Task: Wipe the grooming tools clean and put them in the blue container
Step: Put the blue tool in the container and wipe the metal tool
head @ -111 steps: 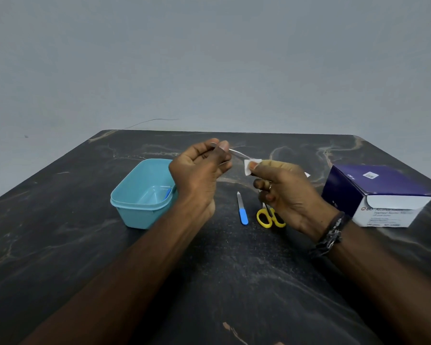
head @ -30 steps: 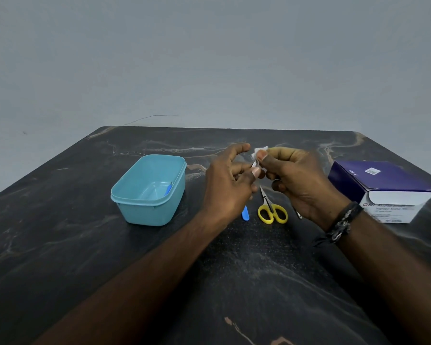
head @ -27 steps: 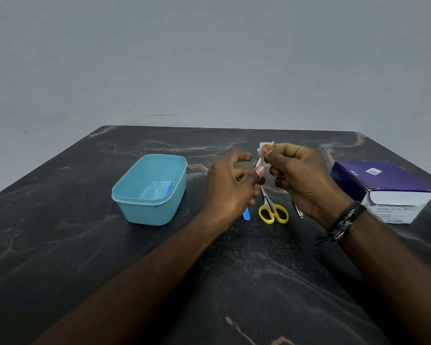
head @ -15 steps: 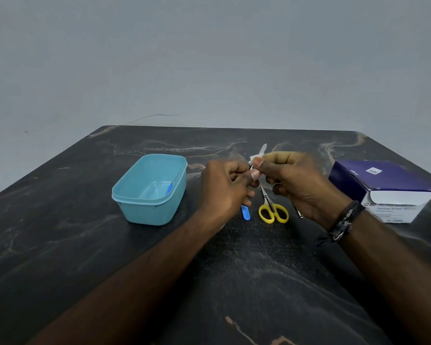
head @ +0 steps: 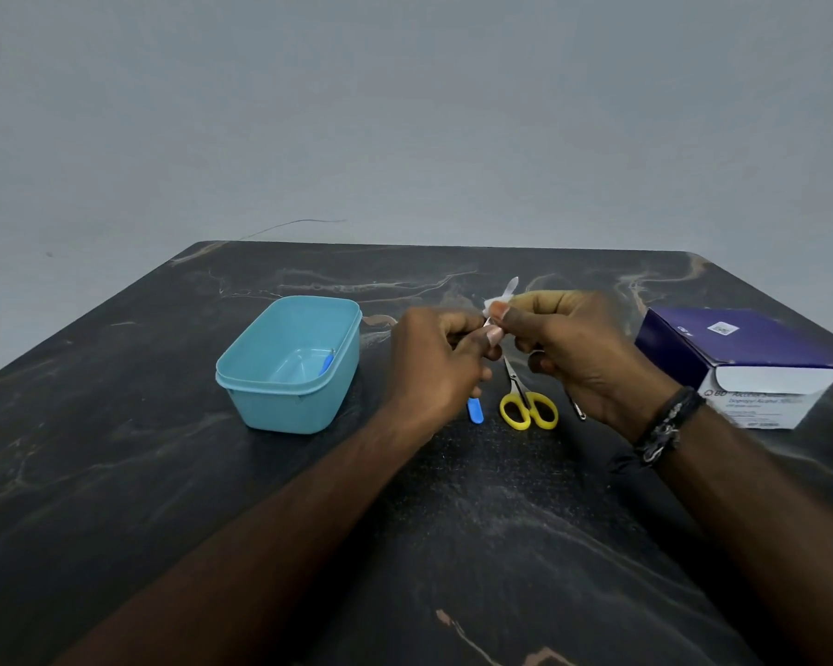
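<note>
Left hand and right hand meet above the table. Right hand pinches a white wipe around a thin metal tool, possibly tweezers. Blue container stands left; yellow scissors lie below.

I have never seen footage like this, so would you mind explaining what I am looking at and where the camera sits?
There is no machine here: a person works with bare hands, filmed by a wide-angle camera worn on their head, looking forward and down. The left hand pinches a thin metal tool, mostly hidden, while the right hand pinches a small white wipe around its tip. On the dark marbled table stand a blue container holding one blue-handled tool, yellow-handled scissors, a blue-handled nail file, partly hidden, another metal tool and a purple box.
</note>
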A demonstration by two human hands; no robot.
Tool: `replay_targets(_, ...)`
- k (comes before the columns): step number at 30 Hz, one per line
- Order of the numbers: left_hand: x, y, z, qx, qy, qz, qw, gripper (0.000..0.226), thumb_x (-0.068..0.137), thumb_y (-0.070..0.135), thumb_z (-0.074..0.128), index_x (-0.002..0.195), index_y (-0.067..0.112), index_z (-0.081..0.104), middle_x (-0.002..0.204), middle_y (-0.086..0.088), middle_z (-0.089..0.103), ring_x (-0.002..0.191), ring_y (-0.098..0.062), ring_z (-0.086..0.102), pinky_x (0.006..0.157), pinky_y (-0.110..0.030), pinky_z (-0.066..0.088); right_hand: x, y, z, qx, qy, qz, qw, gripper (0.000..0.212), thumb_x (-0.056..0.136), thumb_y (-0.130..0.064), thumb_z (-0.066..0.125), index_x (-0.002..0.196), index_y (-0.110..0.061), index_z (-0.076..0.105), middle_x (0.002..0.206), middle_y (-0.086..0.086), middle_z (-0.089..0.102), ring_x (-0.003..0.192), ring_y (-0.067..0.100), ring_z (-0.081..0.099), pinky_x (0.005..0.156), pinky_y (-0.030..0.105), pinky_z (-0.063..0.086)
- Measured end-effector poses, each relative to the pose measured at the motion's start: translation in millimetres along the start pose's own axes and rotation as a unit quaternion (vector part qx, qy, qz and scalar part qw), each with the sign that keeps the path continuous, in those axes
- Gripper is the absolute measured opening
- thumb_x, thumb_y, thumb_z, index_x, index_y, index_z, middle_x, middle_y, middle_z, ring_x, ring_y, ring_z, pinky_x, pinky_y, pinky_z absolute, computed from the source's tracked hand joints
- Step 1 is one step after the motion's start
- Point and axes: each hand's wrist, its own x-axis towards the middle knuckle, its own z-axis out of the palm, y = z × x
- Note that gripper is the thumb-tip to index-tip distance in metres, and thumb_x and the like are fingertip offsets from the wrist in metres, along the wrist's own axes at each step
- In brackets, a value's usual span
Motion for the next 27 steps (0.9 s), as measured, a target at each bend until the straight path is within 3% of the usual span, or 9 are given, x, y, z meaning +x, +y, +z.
replay_targets(5, -1.3, 2.0, 5.3, 0.006, -0.01, 0.007, 1.0, 0.012, 0.092, 0.015, 0.066, 0.089, 0.007, 0.073, 0.074, -0.008, 0.073, 0.054, -0.013, 0.066, 0.05, -0.034, 0.058, 3.3, -2.4, -6.5, 0.049, 0.072, -0.02, 0.996, 0.025, 0.084, -0.02, 0.074, 0.093, 0.003, 0.072, 0.082, 0.018, 0.054, 0.056, 0.012, 0.04, 0.04, 0.018, 0.033)
replay_targets(13, 1.6, -3.2, -0.6, 0.005, 0.006, -0.002, 1.0, 0.012, 0.091, 0.014, 0.066, 0.088, 0.006, 0.074, 0.074, -0.009, 0.073, 0.055, -0.015, 0.066, 0.053, -0.037, 0.059, -2.3, 0.4, 1.8, -0.007, -0.015, 0.01, 1.0, 0.026, 0.085, -0.022, 0.072, 0.091, 0.004, 0.072, 0.078, 0.02, 0.058, 0.056, 0.012, 0.04, 0.044, 0.022, 0.03)
replay_targets(20, -1.1, 0.6, 5.4, 0.011, -0.005, 0.014, 1.0, 0.011, 0.09, 0.016, 0.068, 0.083, 0.009, 0.073, 0.072, -0.008, 0.073, 0.053, -0.012, 0.066, 0.051, -0.038, 0.059, 3.1, -3.6, -7.2, 0.052, 0.079, -0.015, 0.995, 0.026, 0.086, -0.02, 0.073, 0.097, 0.004, 0.07, 0.084, 0.017, 0.053, 0.055, 0.011, 0.039, 0.041, 0.018, 0.033)
replay_targets(27, 1.1, -3.8, -1.1, 0.025, 0.005, 0.002, 1.0, 0.012, 0.091, 0.015, 0.066, 0.088, 0.007, 0.075, 0.073, -0.009, 0.073, 0.054, -0.014, 0.067, 0.055, -0.038, 0.059, -0.4, 2.9, 0.9, -0.016, -0.014, 0.02, 1.0, 0.027, 0.085, -0.023, 0.073, 0.093, 0.003, 0.072, 0.08, 0.021, 0.055, 0.056, 0.014, 0.039, 0.045, 0.024, 0.03)
